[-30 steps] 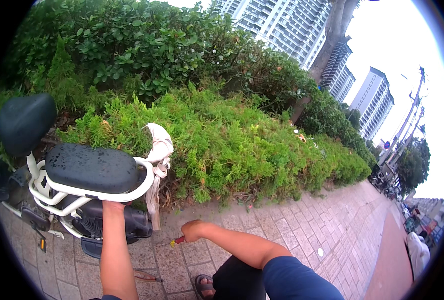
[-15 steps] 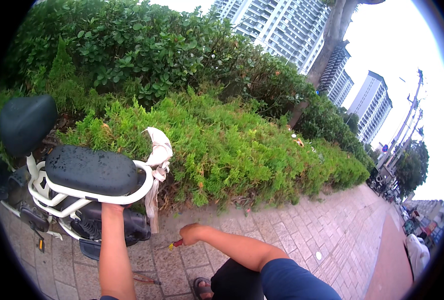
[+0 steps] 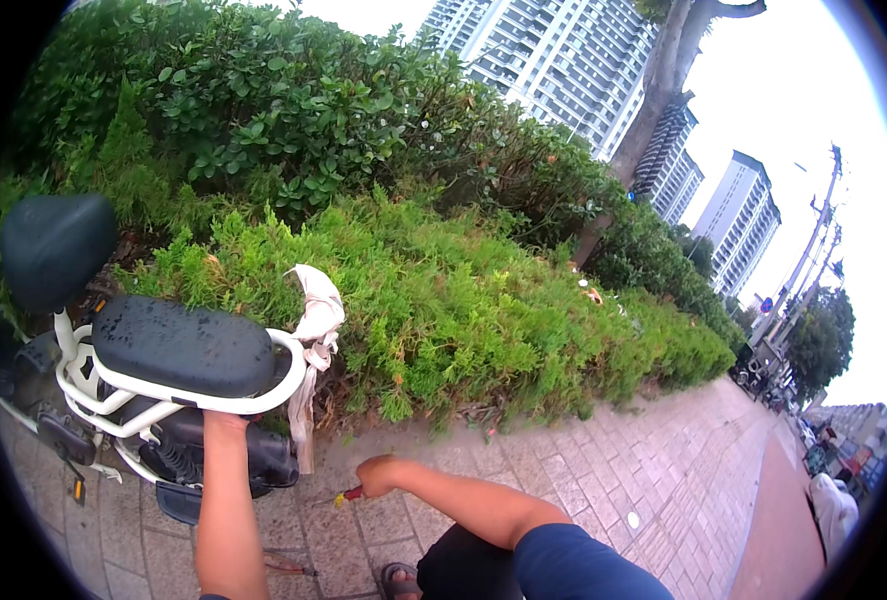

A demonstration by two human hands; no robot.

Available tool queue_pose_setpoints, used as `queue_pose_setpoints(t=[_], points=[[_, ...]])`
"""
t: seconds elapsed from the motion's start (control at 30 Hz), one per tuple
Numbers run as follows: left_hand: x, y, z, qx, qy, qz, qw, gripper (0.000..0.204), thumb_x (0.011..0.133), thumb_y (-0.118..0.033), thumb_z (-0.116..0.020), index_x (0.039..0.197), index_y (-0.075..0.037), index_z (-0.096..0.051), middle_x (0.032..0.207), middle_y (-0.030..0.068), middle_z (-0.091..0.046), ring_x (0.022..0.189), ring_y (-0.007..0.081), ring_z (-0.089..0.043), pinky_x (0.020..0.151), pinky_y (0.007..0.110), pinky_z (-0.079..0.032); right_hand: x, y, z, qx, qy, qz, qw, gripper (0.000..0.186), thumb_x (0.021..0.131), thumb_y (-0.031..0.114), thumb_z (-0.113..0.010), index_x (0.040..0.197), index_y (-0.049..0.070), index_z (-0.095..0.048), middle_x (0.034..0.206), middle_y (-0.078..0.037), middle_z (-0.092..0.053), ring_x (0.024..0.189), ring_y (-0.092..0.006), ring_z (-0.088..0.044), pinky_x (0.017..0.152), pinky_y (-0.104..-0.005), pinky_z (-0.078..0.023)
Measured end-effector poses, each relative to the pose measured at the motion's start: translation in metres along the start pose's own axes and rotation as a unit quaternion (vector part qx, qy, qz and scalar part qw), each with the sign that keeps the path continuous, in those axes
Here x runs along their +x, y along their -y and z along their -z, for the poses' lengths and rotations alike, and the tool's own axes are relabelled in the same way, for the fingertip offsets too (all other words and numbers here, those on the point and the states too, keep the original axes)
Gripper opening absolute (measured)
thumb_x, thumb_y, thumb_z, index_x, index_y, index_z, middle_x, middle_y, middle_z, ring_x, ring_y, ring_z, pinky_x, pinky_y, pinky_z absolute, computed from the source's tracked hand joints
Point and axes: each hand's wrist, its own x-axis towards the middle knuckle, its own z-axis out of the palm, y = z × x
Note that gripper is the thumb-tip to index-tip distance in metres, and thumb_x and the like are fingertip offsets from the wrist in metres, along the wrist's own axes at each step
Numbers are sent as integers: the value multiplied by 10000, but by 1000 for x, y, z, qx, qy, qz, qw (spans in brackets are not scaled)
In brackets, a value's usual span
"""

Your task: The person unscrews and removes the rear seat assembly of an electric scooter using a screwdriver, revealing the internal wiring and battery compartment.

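Note:
A white-framed electric bike (image 3: 169,408) with a wet black rear seat (image 3: 184,345) stands at the left. My left hand (image 3: 226,418) reaches under the white rail at the seat's rear, its fingers hidden there beside the black rear wheel area. A pale cloth strip (image 3: 320,305) is tied to the back end of the rail and hangs down. Over the paving, right of the bike, my right hand (image 3: 376,475) is closed around a small red-and-yellow tool (image 3: 349,495) pointing left; its exact kind is too small to tell.
Low green shrubs (image 3: 444,310) and a taller hedge (image 3: 264,110) border the brick pavement (image 3: 564,470). A brownish strip-like object (image 3: 289,566) lies on the ground near my sandalled foot (image 3: 401,578). Parked vehicles (image 3: 764,370) line the far right, with a pale covered one (image 3: 834,510) nearer.
The view has shifted slightly. Both hands keep almost the same places, the left at the bike's rail and the right with the tool.

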Motion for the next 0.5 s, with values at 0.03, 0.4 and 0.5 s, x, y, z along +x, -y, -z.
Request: queue_pose_setpoints(t=[0.03,0.4,0.5], points=[[-10,8,-5,3,6,7,1000,505,1104,-494,-472,1346,-84,-644,1310,145,-712,1110,355,-708,909,523,-628,-1,-2,-9,7,4,-3,1000,388,879,316,-715,1003,-43,-793,1027,-249,-778,989,-428,-749,853,-514,-586],[-4,6,1,30,14,7,999,491,1109,-477,-468,1339,-79,-640,1284,134,-724,1095,334,-724,886,505,-643,-8,5,-2,1,-3,-4,1000,405,867,340,-732,1005,-36,-795,1029,-234,-785,988,-414,-755,850,-511,-591],[-6,8,-3,30,10,4,999,487,1109,-475,-471,1337,-79,-642,1280,132,-725,1091,332,-727,878,502,-646,-1,0,-7,-4,2,-3,1000,413,863,345,-738,1012,-36,-795,1024,-230,-785,978,-414,-755,848,-511,-592]])
